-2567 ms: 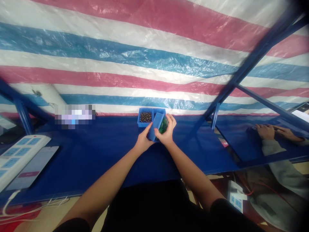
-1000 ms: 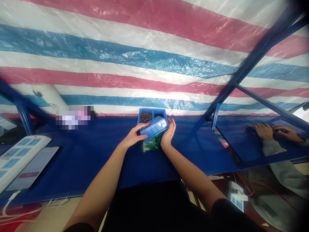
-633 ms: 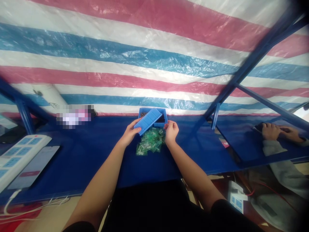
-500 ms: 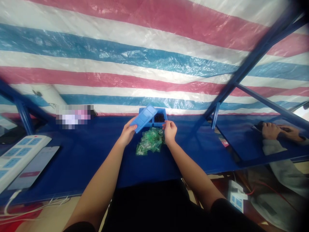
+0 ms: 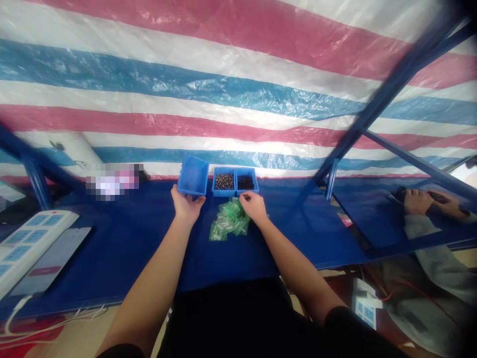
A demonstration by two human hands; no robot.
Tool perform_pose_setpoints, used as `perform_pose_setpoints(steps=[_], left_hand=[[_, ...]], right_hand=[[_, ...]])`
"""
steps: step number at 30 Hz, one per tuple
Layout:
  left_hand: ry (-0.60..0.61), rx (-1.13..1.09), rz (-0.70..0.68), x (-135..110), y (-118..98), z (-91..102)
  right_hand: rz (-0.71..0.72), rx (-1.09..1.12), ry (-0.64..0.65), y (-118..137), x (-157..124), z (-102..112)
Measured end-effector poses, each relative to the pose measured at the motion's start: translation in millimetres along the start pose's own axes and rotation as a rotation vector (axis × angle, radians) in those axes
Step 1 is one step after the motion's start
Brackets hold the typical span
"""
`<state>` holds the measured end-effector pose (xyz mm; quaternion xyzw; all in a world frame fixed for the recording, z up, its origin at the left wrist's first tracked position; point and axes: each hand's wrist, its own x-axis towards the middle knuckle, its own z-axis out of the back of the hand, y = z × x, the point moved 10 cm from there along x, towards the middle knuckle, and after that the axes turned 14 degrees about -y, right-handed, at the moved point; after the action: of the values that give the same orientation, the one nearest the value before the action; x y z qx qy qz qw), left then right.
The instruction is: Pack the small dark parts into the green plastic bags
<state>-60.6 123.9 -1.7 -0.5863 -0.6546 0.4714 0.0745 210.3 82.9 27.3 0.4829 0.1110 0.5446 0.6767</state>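
Note:
A blue plastic box point(image 5: 193, 175) rests tilted at the back of the blue table top point(image 5: 122, 238), with my left hand point(image 5: 186, 205) at its near edge. My right hand point(image 5: 254, 206) is on the right side of a loose pile of small green plastic packets point(image 5: 228, 221). Its fingertips touch the pile, and I cannot tell whether they pinch a packet. Behind the pile stand a small blue bin of brown beads point(image 5: 224, 181) and a small blue bin of darker pieces point(image 5: 245, 181), side by side.
On the table's left lie a white power strip point(image 5: 26, 248) and a phone point(image 5: 50, 258). A blurred object point(image 5: 112, 181) sits at the back. A co-worker's hands point(image 5: 428, 204) work at the right, past a blue steel upright point(image 5: 331, 179). A striped tarp point(image 5: 238, 99) hangs behind.
The blue box has moved left and down to the table, leaving both bins uncovered. The green packets have dropped from it into a pile. My right hand has moved down onto the pile.

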Motion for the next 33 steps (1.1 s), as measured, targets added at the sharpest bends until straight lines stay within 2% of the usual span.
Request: perform_pose_setpoints(steps=[4, 7, 14, 17, 19, 21, 24, 28, 33], left_hand=[[-0.027, 0.019, 0.117, -2, 13, 2.1], [-0.045, 0.013, 0.150, -2, 15, 4.0], [-0.093, 0.122, 0.141, 3, 14, 9.4], [-0.208, 0.131, 0.014, 7, 3, 19.4], [-0.313, 0.162, -0.109, 7, -9, 29.1], [-0.361, 0.228, -0.252, 5, -20, 32.5], [-0.352, 0.342, -0.439, 1, -31, 28.6], [-0.318, 0.464, -0.531, 3, -30, 23.4], [-0.264, 0.603, -0.570, 13, -27, 18.6]], right_hand=[[0.144, -0.014, 0.002, 14, -3, -4], [0.182, -0.006, 0.008, 18, -4, -6], [0.035, 0.051, -0.030, 7, 0, 5], [-0.064, 0.035, -0.095, -4, 7, 18], [-0.132, 0.006, -0.149, -14, 13, 29], [-0.159, -0.036, -0.198, -21, 19, 39], [-0.186, -0.040, -0.230, -30, 25, 44], [-0.213, 0.040, -0.305, -41, 31, 47], [-0.293, 0.107, -0.185, -56, 35, 29]])
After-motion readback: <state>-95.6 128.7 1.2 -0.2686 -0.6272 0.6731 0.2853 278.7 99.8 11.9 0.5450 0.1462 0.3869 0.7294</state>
